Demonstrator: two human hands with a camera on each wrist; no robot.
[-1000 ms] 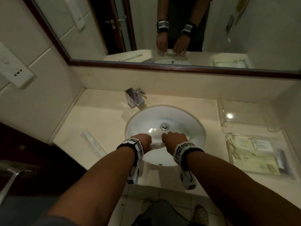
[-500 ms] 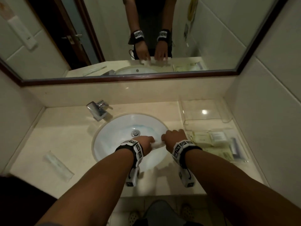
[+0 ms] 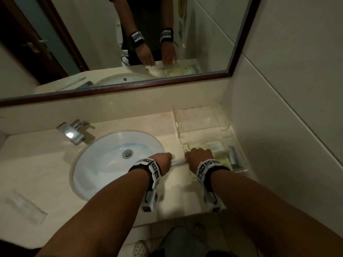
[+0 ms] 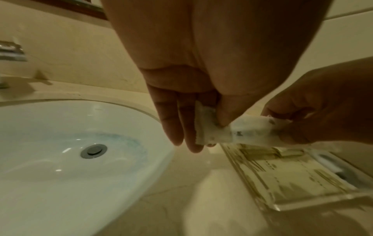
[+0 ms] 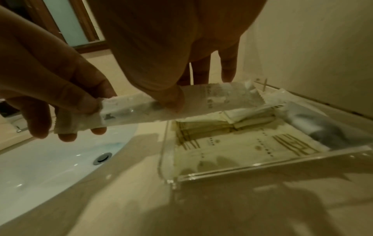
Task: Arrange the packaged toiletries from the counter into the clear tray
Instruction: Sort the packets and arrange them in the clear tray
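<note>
A long white sachet point(image 3: 178, 161) point(image 4: 242, 132) point(image 5: 161, 110) hangs stretched between both hands, just left of the clear tray point(image 3: 243, 170) point(image 5: 262, 171) point(image 4: 302, 203). My left hand point(image 3: 164, 160) point(image 4: 210, 126) pinches its left end between thumb and fingers. My right hand point(image 3: 199, 154) point(image 5: 175, 97) pinches the right part, its thumb pressed on top. Cream-coloured packets point(image 5: 232, 146) and a dark sachet point(image 5: 327, 129) lie flat inside the tray. Another clear-wrapped packet point(image 3: 25, 205) lies on the counter at the far left.
The white sink point(image 3: 104, 164) with its drain point(image 3: 127, 153) sits left of the hands, with a chrome tap point(image 3: 73, 130) behind it. A second clear tray point(image 3: 200, 123) stands behind the first. A wall closes in on the right; a mirror point(image 3: 130, 43) hangs above.
Both hands have carried the sachet rightward from over the sink bowl to the counter strip beside the clear tray. The head view has swung right as well.
</note>
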